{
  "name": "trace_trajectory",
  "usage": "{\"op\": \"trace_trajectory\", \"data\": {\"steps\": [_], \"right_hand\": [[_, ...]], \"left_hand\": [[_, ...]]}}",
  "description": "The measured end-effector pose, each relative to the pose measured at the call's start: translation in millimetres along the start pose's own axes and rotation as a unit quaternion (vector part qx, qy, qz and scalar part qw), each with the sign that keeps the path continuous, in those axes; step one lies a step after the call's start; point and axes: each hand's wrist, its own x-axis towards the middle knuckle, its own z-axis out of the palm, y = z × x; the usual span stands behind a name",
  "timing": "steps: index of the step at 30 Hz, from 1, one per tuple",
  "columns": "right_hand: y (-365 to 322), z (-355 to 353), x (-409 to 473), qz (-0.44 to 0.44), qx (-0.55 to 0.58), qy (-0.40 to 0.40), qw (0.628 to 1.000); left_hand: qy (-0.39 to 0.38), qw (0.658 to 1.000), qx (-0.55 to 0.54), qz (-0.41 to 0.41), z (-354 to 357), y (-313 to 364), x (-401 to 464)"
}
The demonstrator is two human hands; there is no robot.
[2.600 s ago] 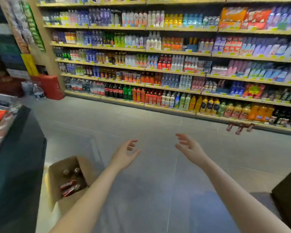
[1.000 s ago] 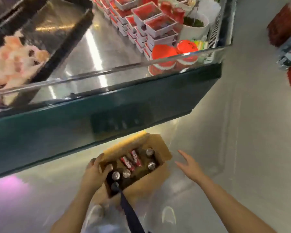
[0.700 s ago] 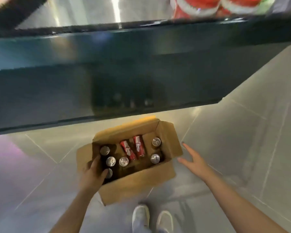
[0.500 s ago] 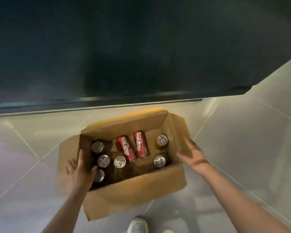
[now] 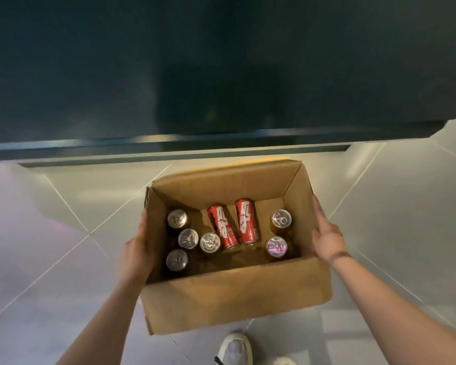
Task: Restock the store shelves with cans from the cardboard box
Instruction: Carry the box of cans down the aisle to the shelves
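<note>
Head view looks straight down on an open cardboard box [image 5: 229, 299] sitting on a pale tiled floor [image 5: 50, 259], just in front of the base of a dark green counter [image 5: 221, 75] that fills the top of the picture. The left hand [image 5: 136, 255] lies flat against the box's left wall, fingers stretched along the outside and reaching up to the rim; it presses the cardboard rather than curling round it. The right hand [image 5: 327, 235] does the same on the box's right wall, fingers straight and pointing away from the person, palm on the cardboard. Both forearms run in from the bottom corners.

Inside the box, two red cans [image 5: 233, 224] lie on their sides near the middle, side by side, their ends pointing toward the near wall. Four upright cans [image 5: 188, 238] with silver tops stand in a cluster along the box's left wall, close to the left hand. Two more upright cans [image 5: 279, 234] stand one behind the other by the box's right wall. The box floor between these groups is bare brown cardboard.

Just below the near wall of the box, the toe of a white shoe [image 5: 234, 349] shows on the tiles.
</note>
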Motion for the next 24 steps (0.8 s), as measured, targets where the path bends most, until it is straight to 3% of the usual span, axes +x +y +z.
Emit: {"op": "trace_trajectory", "data": {"steps": [6,14,24], "right_hand": [[5,-76,-103,0.037,0.058,0.014,0.998],[20,-155,-278,0.145,0.122,0.076,0.979],[7,-145,-511,0.313,0.192,0.210,0.906]], "left_hand": [[-0.050,0.998,0.020,0.039,-86,54,-58],[-0.118,0.974,0.076,0.178,-178,124,-131],[-0.201,0.885,0.139,0.397,-243,184,-199]]}}
